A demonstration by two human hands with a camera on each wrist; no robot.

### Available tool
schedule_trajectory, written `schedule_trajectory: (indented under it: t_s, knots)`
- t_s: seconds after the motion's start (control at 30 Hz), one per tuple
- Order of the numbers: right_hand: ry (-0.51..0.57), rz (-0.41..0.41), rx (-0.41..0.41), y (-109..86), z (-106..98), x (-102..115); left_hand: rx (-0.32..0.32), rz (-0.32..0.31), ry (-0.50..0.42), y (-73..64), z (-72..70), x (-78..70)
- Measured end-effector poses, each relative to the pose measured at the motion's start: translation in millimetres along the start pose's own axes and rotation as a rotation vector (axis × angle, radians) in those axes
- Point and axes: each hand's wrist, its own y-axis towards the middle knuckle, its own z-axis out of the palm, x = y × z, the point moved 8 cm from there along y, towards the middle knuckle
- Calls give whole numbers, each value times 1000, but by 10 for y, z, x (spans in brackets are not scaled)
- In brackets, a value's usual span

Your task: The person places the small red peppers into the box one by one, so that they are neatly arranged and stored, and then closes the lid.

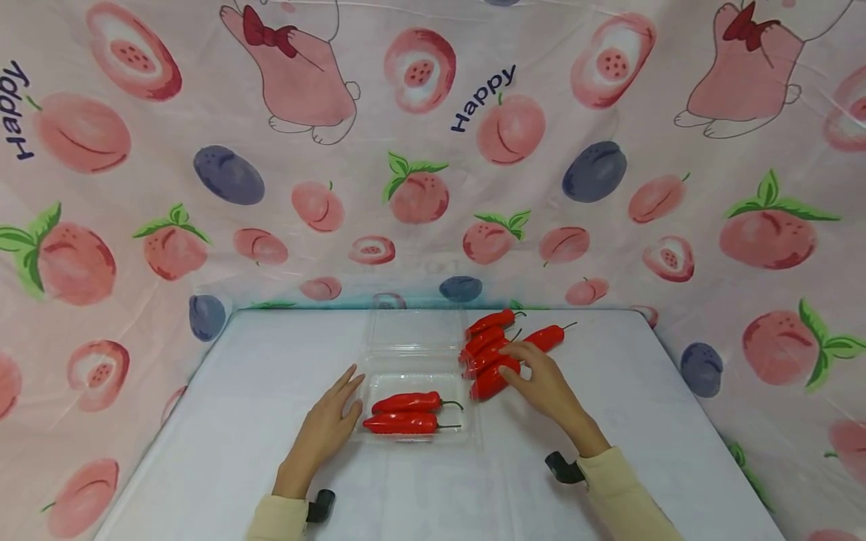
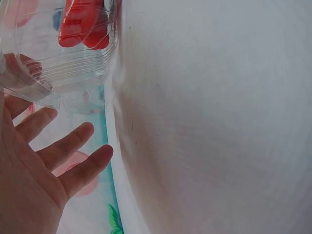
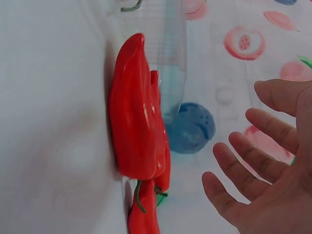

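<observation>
A clear plastic clamshell box (image 1: 373, 385) lies on the table with its lid (image 1: 416, 329) folded back. Inside it are two red peppers, one (image 1: 406, 403) behind the other (image 1: 401, 423), stems to the right. My left hand (image 1: 323, 421) is at the box's left side, fingers extended; the left wrist view shows the fingers (image 2: 73, 141) spread beside the clear wall. Right of the box lie several more red peppers. My right hand (image 1: 544, 383) hovers over the nearest one (image 1: 489, 383); in the right wrist view its fingers (image 3: 246, 180) are spread apart from the peppers (image 3: 134, 112).
One pepper (image 1: 545, 338) lies right of the row, behind my right hand. The white-covered table (image 1: 271, 353) ends at a fruit-printed cloth (image 1: 365, 173) hanging behind it. A black wrist mount (image 1: 564, 467) sits by each sleeve.
</observation>
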Motion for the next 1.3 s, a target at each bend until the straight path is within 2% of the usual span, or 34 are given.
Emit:
schedule_trajectory:
  t_s: [0.23, 0.57, 1.07, 1.3]
  knots:
    - [-46, 20, 1, 12, -55, -165, -6, 2, -10, 6, -24, -12]
    - [-80, -11, -15, 48, -192, -358, -4, 0, -2, 16, -36, -19]
    - [-101, 59, -28, 146, -333, -719, 20, -10, -12, 11, -36, -7]
    - [-149, 77, -30, 230, -399, -824, 25, -18, -4, 1, -8, 9]
